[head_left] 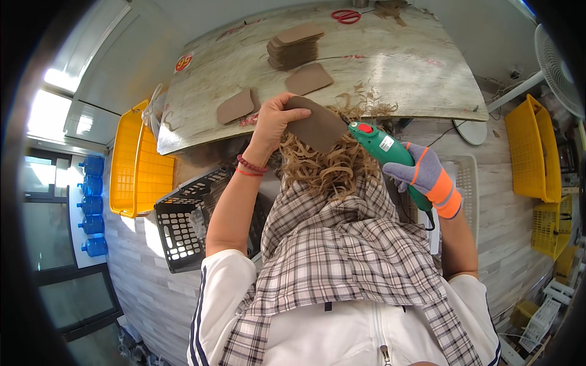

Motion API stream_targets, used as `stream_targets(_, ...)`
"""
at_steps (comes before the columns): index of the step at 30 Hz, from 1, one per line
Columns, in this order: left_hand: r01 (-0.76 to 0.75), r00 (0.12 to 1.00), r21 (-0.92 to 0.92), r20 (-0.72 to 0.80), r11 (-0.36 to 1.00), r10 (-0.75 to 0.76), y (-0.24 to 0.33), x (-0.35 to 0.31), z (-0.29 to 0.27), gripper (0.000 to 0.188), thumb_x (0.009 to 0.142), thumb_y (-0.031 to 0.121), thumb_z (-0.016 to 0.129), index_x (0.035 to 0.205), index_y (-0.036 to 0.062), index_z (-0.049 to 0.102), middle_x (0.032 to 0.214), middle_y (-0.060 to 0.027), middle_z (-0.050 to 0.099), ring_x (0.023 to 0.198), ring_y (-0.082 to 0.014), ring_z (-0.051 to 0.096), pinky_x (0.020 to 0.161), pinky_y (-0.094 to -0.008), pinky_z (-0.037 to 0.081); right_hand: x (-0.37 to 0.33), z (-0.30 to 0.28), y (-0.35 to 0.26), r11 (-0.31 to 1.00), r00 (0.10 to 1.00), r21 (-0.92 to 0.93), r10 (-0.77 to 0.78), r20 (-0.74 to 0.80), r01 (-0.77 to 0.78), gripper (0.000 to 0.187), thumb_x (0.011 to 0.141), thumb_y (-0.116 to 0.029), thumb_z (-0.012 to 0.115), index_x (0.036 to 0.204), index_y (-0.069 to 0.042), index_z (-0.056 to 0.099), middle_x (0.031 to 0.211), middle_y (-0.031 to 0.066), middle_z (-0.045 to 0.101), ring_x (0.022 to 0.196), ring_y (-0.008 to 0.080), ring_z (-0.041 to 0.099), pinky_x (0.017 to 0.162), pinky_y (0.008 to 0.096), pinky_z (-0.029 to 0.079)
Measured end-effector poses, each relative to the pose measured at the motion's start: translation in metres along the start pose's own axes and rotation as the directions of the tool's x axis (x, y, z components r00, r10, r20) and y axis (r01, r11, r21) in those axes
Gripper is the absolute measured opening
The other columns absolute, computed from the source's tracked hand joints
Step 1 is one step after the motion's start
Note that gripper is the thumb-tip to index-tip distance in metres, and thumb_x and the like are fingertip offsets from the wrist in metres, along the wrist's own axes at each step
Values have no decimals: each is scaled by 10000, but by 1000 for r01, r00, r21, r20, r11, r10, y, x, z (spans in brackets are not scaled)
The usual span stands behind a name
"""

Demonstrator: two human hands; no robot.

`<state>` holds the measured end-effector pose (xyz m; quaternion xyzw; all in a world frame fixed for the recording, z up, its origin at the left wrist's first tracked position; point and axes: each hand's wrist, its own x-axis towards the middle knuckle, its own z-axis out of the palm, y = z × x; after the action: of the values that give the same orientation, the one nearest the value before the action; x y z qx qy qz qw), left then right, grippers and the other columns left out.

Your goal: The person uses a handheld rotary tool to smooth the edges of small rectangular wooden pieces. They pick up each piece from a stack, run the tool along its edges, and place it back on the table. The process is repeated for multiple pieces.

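My bare left hand (278,122) pinches a flat brown piece with rounded corners (317,125) by its left end, above my lap. In a grey and orange glove, my right hand (424,174) is wrapped round a green electric hand cutter (381,143) with a red switch. The cutter's tip meets the right edge of the brown piece, and its blade is hard to make out. Curly brown trimmings (332,168) heap on the checked apron (342,244) below. Two similar pieces lie on the table, one on the left (236,107) and another farther back (309,79).
On the worn wooden table (226,67) stand a stack of brown pieces (295,47) and red-handled scissors (347,16). A black crate (177,235) is by my left leg, a white basket (467,183) on my right. Yellow baskets stand at the left (137,161) and right (528,152).
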<state>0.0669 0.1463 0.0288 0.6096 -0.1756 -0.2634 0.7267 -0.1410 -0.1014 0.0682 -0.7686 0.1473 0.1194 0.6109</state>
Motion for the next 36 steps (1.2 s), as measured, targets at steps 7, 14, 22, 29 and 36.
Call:
stream_targets(7, 63, 991, 110, 113, 992, -75, -2, -2, 8, 164, 769, 1, 711, 924, 5, 659, 836, -28, 681, 733, -92, 628, 686, -232, 510, 6, 7, 4, 991, 1000, -135, -7, -15, 5, 401, 783, -221, 769, 1049, 14, 582, 717, 18, 603, 546, 62, 530, 468, 208, 446)
stream_targets(14, 139, 962, 211, 202, 968, -182, 1, -7, 18, 148, 753, -3, 722, 889, 8, 663, 828, -9, 672, 735, -76, 605, 698, -226, 490, 9, 13, -5, 998, 1000, -56, -9, 6, 10, 381, 777, -213, 775, 1019, 13, 586, 694, 17, 594, 534, 65, 525, 474, 216, 434)
stream_targets(22, 49, 974, 293, 196, 955, -110, 5, -14, -5, 197, 767, 25, 708, 959, 10, 672, 896, -43, 676, 822, -110, 605, 751, -253, 485, 17, 31, -11, 999, 1000, 33, -11, -24, 12, 421, 762, -264, 793, 1000, 21, 594, 659, 17, 580, 505, 67, 523, 466, 220, 427)
stream_targets(29, -93, 891, 1, -447, 996, 84, -1, 13, -192, 360, 846, -11, 604, 1199, -33, 537, 1132, -143, 620, 1009, -236, 607, 907, -330, 491, 13, 16, 15, 995, 993, 103, 25, -119, -13, 377, 803, -194, 751, 1045, 33, 571, 675, 42, 587, 517, 103, 560, 464, 247, 469)
stream_targets(36, 170, 825, 981, -191, 90, 532, -59, 77, -149, 576, 812, 246, 666, 1322, 41, 494, 1419, -198, 396, 1359, -363, 291, 1127, -474, 213, 20, 9, 39, 996, 975, 89, 38, -220, -19, 396, 815, -206, 744, 1074, 31, 562, 693, 53, 612, 513, 106, 568, 459, 251, 476)
